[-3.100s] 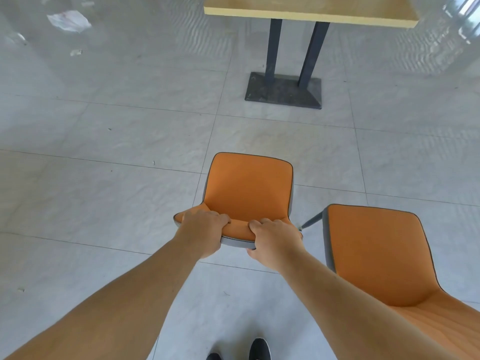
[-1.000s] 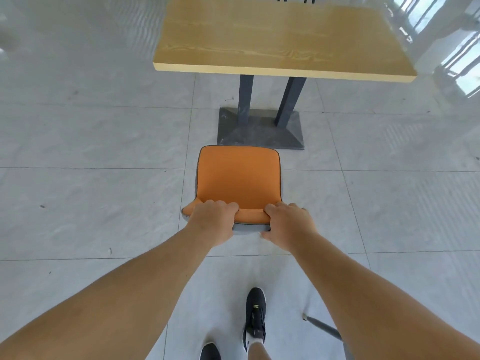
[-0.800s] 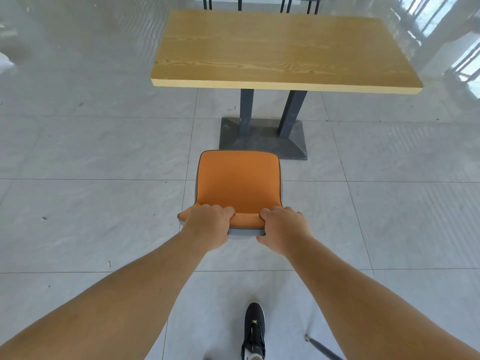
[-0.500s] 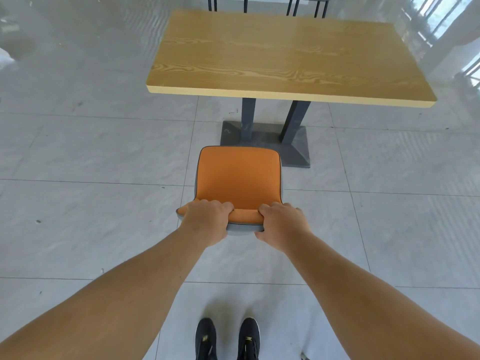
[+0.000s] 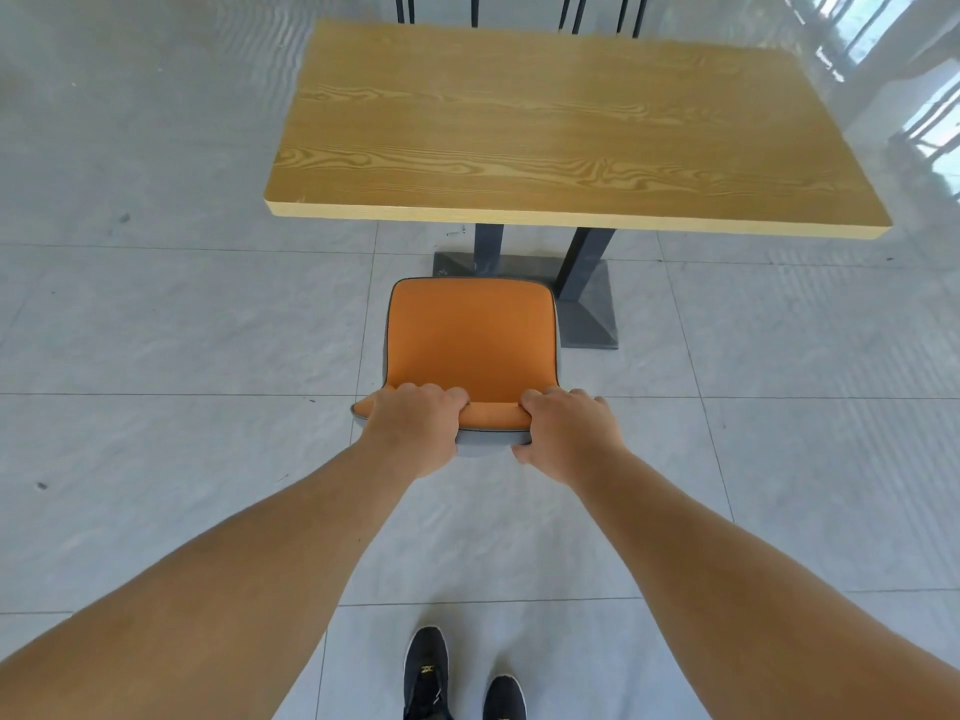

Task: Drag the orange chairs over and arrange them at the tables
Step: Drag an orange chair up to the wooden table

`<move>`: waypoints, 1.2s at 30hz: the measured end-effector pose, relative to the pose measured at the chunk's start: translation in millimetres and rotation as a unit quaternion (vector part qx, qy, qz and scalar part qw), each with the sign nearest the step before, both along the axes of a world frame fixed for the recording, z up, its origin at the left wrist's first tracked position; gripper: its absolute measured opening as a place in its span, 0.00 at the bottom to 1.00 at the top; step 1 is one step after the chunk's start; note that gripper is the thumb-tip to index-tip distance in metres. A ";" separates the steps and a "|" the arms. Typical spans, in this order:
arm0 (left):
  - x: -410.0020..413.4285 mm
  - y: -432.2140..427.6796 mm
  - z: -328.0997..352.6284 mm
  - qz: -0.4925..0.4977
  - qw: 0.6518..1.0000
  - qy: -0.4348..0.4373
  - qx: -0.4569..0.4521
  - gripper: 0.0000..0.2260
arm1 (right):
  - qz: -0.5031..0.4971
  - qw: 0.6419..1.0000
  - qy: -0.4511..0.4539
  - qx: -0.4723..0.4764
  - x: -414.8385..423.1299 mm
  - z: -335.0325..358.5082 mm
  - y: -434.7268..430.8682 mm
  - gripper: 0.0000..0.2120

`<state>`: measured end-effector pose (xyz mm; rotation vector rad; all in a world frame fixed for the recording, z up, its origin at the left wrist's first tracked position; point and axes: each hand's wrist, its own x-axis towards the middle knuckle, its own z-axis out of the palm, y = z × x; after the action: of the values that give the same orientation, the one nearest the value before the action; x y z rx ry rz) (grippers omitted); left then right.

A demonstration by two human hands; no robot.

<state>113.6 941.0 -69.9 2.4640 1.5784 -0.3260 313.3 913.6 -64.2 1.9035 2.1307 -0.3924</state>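
Note:
An orange chair (image 5: 470,340) with grey edging stands on the tiled floor right in front of me, its seat facing a wooden table (image 5: 550,127). My left hand (image 5: 415,433) grips the left part of the backrest's top edge. My right hand (image 5: 566,433) grips the right part of the same edge. The seat's front edge lies just short of the table's near edge, over the corner of the dark metal table base (image 5: 587,309). The chair's legs are hidden under the seat.
Dark legs of other chairs (image 5: 519,10) show beyond the table's far side. Grey tiled floor (image 5: 182,330) spreads to the left and right of the chair. My black shoes (image 5: 462,678) stand at the bottom edge. Bright windows (image 5: 893,59) reflect at the upper right.
The chair has moved forward towards the table with both hands on its backrest. A second orange chair on the right has dropped out of view. The table now fills more of the view.

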 end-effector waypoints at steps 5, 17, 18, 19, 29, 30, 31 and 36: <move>-0.6 31.2 -2.8 -0.003 1.000 -0.004 0.000 0.12 | -0.006 1.000 0.003 0.001 1.0 -1.8 30.3 0.17; -13.1 72.9 -7.2 -0.003 1.000 0.002 0.006 0.13 | -0.015 0.999 0.024 0.018 -11.5 -8.5 64.8 0.17; -15.0 74.0 -7.5 -0.002 1.000 0.005 0.007 0.14 | -0.016 0.999 0.025 0.021 -12.9 -9.5 65.2 0.17; -16.0 74.5 -7.7 -0.002 1.000 0.005 0.008 0.14 | -0.017 0.999 0.024 0.022 -13.4 -10.1 65.7 0.17; -13.5 59.8 -3.7 0.029 0.999 0.014 0.036 0.18 | -0.022 0.998 0.032 0.048 -11.5 1.3 43.6 0.26; -12.4 53.4 -0.6 0.038 0.998 0.017 0.036 0.19 | -0.014 0.998 0.033 0.055 -8.6 3.7 33.2 0.30; -11.0 46.6 4.0 0.046 0.998 0.023 0.034 0.22 | -0.004 0.997 0.036 0.061 -4.8 7.6 23.2 0.34; 2.6 -3.4 44.2 0.069 0.997 0.023 0.001 0.32 | 0.009 0.997 0.047 0.060 19.0 43.6 -23.2 0.33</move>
<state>116.2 937.6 -25.8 2.3491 1.7577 -0.3617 332.3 890.4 -20.6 1.9638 2.2790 -0.3650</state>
